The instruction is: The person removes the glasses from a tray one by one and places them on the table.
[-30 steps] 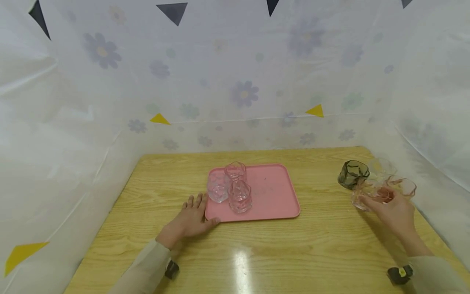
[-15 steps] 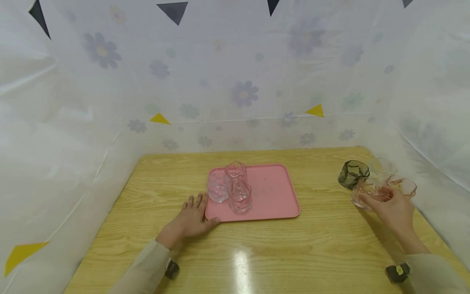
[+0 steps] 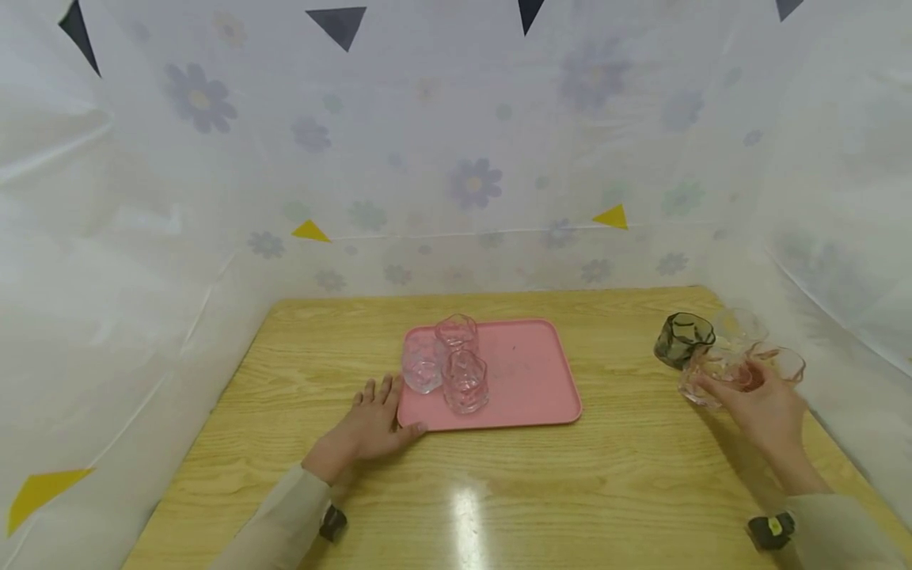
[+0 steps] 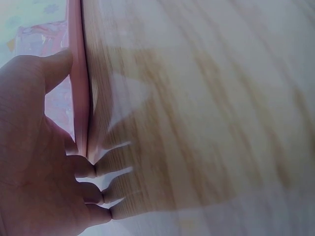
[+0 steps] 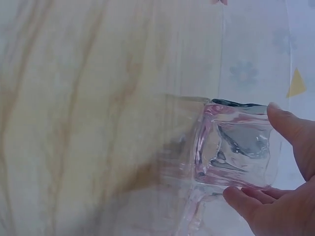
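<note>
My right hand (image 3: 765,408) grips a pale pink glass (image 3: 700,384) between thumb and fingers at the right side of the table. Seen from the right wrist, this glass (image 5: 238,147) has wavy, clear walls, with the thumb on one side and the fingertips on the other. Close around it are a smoky dark glass (image 3: 680,342), a faintly yellowish glass (image 3: 741,324) and another pink glass (image 3: 791,364). My left hand (image 3: 370,427) lies with fingers extended at the near left corner of a pink tray (image 3: 534,380), its thumb along the rim.
Three clear glasses cluster on the tray's left half: one at the left (image 3: 422,372), one at the back (image 3: 457,328) and one in front (image 3: 466,384). The wooden table (image 3: 570,491) is bounded at the back and sides by flowered white sheeting (image 3: 427,198).
Hardly anything differs. My right hand keeps its grip on the pink glass at nearly the same spot, and my left hand stays at the tray corner.
</note>
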A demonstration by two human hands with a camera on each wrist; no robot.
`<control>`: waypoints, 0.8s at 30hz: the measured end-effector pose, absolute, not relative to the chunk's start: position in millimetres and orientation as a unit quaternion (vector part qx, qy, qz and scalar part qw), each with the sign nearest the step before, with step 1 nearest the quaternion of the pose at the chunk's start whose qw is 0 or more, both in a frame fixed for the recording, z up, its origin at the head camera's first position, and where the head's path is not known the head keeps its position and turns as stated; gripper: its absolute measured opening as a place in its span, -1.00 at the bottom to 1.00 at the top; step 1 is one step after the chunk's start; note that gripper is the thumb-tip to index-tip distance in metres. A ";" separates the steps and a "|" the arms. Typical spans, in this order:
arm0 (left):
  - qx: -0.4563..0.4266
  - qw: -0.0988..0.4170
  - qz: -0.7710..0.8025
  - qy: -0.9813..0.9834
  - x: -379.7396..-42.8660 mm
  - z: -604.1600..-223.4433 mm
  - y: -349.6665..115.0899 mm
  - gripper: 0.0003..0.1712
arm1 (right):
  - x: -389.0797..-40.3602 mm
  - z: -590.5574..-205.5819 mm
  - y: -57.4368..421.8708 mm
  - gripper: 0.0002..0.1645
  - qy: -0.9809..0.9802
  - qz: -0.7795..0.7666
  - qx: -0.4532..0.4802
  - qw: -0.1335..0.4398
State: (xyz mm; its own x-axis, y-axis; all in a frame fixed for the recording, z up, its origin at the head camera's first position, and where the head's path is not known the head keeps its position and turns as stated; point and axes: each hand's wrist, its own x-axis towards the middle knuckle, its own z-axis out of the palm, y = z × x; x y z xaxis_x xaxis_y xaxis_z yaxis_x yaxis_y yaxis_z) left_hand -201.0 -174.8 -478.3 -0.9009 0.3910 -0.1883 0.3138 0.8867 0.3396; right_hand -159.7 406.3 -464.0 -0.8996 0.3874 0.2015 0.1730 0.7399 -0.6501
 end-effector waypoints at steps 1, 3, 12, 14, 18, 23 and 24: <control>0.183 0.126 0.151 0.963 -200.9 -478.0 -174.7 0.18 | -159.1 -462.9 406.1 0.04 -0.918 0.327 -0.155 0.161; 0.182 0.125 0.152 0.963 -200.8 -477.6 -174.4 0.18 | -158.2 -460.8 405.3 0.13 -0.917 0.329 -0.159 0.161; 0.182 0.122 0.149 0.964 -200.3 -476.7 -174.2 0.17 | -157.0 -441.1 396.4 0.13 -0.913 0.336 -0.155 0.171; 0.182 0.122 0.150 0.964 -200.4 -476.3 -174.0 0.17 | -159.0 -437.0 391.8 0.11 -0.913 0.342 -0.141 0.172; 0.183 0.125 0.148 0.964 -200.7 -475.5 -173.6 0.17 | -163.2 -432.4 378.9 0.10 -0.908 0.375 -0.101 0.159; 0.186 0.128 0.148 0.963 -199.9 -474.3 -173.3 0.17 | -171.2 -427.1 347.5 0.03 -0.904 0.395 -0.038 0.158; 0.186 0.129 0.147 0.963 -199.8 -474.1 -173.2 0.17 | -173.0 -425.8 339.3 0.02 -0.906 0.393 -0.026 0.158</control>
